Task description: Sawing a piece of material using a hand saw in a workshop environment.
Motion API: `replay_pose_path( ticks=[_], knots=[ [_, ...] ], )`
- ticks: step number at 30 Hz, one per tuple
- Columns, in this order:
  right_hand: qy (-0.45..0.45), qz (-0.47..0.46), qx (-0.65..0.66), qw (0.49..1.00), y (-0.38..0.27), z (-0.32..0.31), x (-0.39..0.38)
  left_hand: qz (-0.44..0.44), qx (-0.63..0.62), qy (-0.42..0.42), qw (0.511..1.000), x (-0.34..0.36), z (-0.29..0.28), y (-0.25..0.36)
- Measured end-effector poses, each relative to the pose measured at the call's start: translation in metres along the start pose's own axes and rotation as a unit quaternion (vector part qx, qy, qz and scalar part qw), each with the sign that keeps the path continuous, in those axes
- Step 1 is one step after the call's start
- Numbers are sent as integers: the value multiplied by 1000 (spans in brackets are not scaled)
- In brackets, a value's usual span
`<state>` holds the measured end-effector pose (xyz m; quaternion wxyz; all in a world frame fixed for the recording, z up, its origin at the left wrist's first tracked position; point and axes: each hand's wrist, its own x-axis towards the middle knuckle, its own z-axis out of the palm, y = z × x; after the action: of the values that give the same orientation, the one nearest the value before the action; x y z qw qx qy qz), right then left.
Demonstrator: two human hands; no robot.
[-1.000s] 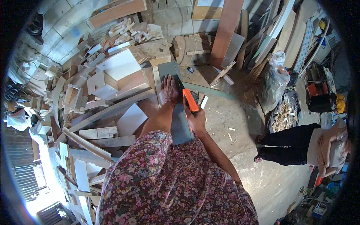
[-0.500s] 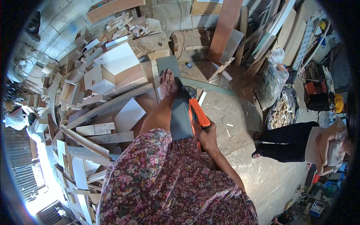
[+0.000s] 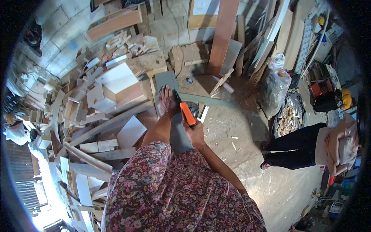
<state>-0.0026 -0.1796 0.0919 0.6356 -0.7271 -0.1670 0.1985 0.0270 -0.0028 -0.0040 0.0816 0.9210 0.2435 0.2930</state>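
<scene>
My right hand (image 3: 195,133) is closed round the orange handle of a handsaw (image 3: 188,114). The saw's dark blade points away from me, along the right edge of a long grey board (image 3: 179,135). Most of the blade is hard to make out against that board. My left hand (image 3: 167,102) lies on the board's upper face, fingers stretched out and pointing away, just left of the blade. The near end of the board runs up to my flowered garment.
Wood offcuts and white panels (image 3: 132,131) are heaped at left. A narrow grey-green strip (image 3: 208,100) reaches right from the board. Planks (image 3: 224,38) lean on the far wall. A person (image 3: 297,149) stands at right, near a bag of wood scraps (image 3: 288,120).
My right hand has pushed the saw forward, away from me, along the board. My left hand stays pressed on the board. The whole view has shifted slightly.
</scene>
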Motion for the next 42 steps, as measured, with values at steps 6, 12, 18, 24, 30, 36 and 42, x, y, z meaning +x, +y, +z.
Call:
replay_pose_path(
  ticks=[6,12,18,24,30,36,42],
  knots=[
    [-30,11,40,999,4,2,-11,44,-77,87,992,-10,2,-19],
    [46,-26,-2,999,5,4,-8,-49,-46,-53,996,-12,-20,14],
    [24,5,-58,998,-12,4,-8,-26,-8,7,1000,-40,-5,0],
    [21,-9,-62,998,-6,6,1,-111,-38,-86,989,-25,-12,4],
    [8,-32,-66,997,-20,5,-3,-112,-46,-112,986,-19,-24,11],
    [-24,31,-133,990,-59,-17,-38,-105,-35,-86,990,-23,-22,11],
    [-23,47,-96,994,-60,-21,-51,-67,-7,-35,997,-29,-12,6]
  ],
)
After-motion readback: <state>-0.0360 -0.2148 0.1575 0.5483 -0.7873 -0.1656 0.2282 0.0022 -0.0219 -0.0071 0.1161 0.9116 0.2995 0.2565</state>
